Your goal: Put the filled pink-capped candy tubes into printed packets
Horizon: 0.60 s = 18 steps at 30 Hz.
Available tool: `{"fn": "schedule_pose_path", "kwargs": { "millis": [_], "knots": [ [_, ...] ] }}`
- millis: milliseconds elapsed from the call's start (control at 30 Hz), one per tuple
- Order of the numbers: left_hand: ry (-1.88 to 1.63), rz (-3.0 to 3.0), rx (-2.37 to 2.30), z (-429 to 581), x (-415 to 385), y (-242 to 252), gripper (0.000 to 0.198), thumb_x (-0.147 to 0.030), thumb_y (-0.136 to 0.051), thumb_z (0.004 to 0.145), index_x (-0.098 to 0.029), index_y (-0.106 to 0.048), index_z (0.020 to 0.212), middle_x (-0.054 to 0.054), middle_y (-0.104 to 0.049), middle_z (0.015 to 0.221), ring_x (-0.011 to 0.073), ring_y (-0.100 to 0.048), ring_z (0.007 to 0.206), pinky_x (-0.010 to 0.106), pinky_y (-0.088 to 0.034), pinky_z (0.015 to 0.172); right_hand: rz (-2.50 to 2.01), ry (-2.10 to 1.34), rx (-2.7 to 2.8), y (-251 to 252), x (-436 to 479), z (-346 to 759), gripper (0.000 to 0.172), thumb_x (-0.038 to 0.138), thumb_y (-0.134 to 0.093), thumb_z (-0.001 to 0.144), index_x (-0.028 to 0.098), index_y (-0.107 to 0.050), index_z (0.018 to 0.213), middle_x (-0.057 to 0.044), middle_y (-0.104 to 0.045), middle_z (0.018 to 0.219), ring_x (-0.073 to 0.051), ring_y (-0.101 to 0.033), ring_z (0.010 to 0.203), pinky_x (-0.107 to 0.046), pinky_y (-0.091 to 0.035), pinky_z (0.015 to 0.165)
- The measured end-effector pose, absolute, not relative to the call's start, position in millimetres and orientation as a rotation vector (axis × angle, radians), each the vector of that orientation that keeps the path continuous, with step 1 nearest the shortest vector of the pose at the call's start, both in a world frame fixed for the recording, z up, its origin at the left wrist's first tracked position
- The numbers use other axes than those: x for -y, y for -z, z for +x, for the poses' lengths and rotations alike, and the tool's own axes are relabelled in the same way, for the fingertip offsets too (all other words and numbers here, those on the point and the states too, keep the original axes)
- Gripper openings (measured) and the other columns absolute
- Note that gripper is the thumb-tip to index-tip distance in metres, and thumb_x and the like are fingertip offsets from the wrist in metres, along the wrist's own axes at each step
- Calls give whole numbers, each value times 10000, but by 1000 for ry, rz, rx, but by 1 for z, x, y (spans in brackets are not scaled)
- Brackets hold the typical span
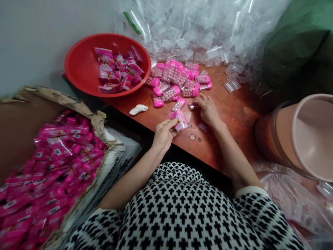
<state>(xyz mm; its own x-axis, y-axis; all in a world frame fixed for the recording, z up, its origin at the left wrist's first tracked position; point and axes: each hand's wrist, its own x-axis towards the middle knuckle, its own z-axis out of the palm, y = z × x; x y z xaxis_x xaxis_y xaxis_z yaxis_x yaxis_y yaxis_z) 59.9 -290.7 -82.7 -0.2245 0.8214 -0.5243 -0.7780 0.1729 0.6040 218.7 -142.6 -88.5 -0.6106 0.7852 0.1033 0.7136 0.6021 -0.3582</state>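
My left hand [163, 134] pinches a pink printed plastic packet [179, 120] near the table's front edge. To its right, my right hand [207, 108] rests on the table with fingers bent and slightly apart. A small shiny clear piece [191, 106] lies by its fingertips; whether they touch it is unclear. One clear container of pink beads [179, 103] lies just beyond the packet. Behind it is a pile of similar containers with bright pink caps [173, 78]. A pale clear scrap [202, 127] lies between my hands.
A red bowl [80, 74] at the back left holds pink packets. A torn cardboard box [100, 121] full of packed pink containers stands left. Clear empty containers [187, 33] heap up at the back. Stacked pinkish tubs [283, 128] stand right. A white crumpled piece [138, 109] lies on the table.
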Motion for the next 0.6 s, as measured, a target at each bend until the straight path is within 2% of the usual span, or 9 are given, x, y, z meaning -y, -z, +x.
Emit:
{"fn": "schedule_pose_path", "kwargs": {
  "millis": [67,100,200,267,333,400,433,533,600],
  "knots": [
    [-1473,50,-1013,58,289,83,243,-222,-802,611,-132,-582,660,-11,-649,653,112,-641,605,253,-559,622,-1272,-397,2440,86,147,236,440,59,-364,840,198,-640,1152,-77,-607,1370,-244,-429,1390,-518,-282,1153],
    [-1471,47,-1011,58,288,84,232,-212,-791,620,-133,-577,658,-13,-643,647,111,-638,601,254,-559,623,-1323,-374,2343,84,149,242,417,85,-384,844,195,-631,1162,-96,-613,1356,-249,-478,1348,-509,-331,1123],
    [-1456,24,-1020,60,285,83,216,-200,-792,639,-131,-590,667,0,-658,655,109,-641,604,244,-555,620,-1583,-288,2112,76,159,240,301,289,-465,907,167,-615,1139,-152,-696,1153,-285,-641,1093,-490,-460,975],
    [-1452,-13,-1023,61,284,82,222,-188,-802,646,-132,-588,664,8,-675,668,104,-644,606,235,-552,619,-1794,-244,2070,72,167,227,397,462,-523,899,129,-609,1098,-185,-716,999,-327,-667,976,-513,-479,908],
    [-1463,-50,-1016,62,283,81,221,-174,-806,654,-134,-590,678,4,-682,676,99,-643,602,228,-551,614,-1945,-238,2069,70,171,209,529,545,-595,845,82,-589,1102,-231,-706,940,-375,-666,959,-540,-476,880],
    [-1480,-74,-1000,62,283,81,208,-170,-802,675,-135,-600,711,-1,-686,689,99,-647,608,234,-559,621,-2016,-251,2076,68,173,196,583,521,-674,792,52,-574,1123,-259,-698,927,-401,-664,961,-547,-477,867],
    [-1489,-80,-988,62,283,80,198,-174,-797,689,-135,-609,735,-1,-690,704,102,-654,620,240,-566,632,-2031,-256,2090,67,172,192,555,472,-693,783,47,-578,1122,-265,-697,931,-406,-665,961,-545,-480,863],
    [-1505,-107,-972,61,283,80,178,-201,-782,736,-140,-621,781,8,-702,736,119,-678,664,265,-582,683,-2041,-247,2186,63,168,195,325,254,-616,816,47,-628,1067,-282,-696,957,-411,-672,960,-538,-488,848],
    [-1510,-144,-978,61,282,80,174,-213,-775,757,-144,-618,790,13,-700,726,129,-689,676,277,-585,710,-2018,-255,2201,61,169,206,245,173,-546,825,59,-663,1008,-274,-703,954,-402,-677,957,-536,-486,852]
  ]
}}
